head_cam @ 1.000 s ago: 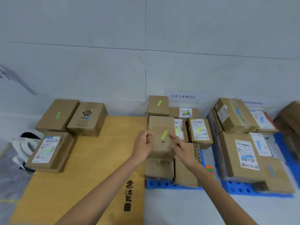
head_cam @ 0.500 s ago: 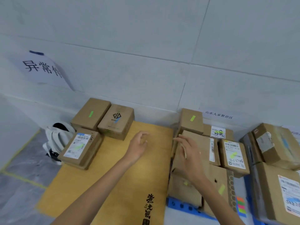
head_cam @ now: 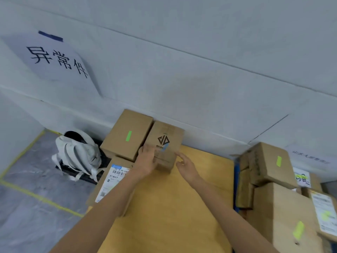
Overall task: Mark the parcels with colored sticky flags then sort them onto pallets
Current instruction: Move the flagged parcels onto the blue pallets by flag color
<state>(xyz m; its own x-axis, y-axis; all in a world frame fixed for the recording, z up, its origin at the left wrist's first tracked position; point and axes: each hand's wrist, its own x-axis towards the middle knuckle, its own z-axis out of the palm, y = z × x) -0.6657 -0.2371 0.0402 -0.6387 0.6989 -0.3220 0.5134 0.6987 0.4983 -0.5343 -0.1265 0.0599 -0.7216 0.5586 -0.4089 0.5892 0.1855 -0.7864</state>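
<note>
On wooden board [head_cam: 173, 207]: left hand [head_cam: 146, 160] flat against cardboard box [head_cam: 167, 136], right hand [head_cam: 187, 166] spread.

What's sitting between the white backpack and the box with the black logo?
A cardboard box with a green flag on top, seen in the head view.

Centre frame, the brown logo box [head_cam: 170, 133] bears a black diamond mark and a pale blue flag [head_cam: 165, 149]. Left of it, the plain brown box [head_cam: 124, 123] carries a green flag [head_cam: 128, 136]. The board [head_cam: 173, 207] beneath is ochre yellow. The right-hand boxes [head_cam: 268, 172] are brown with yellow-green flags [head_cam: 278, 161]. At lower left, the grey floor [head_cam: 36, 216] has yellow lines.
</note>
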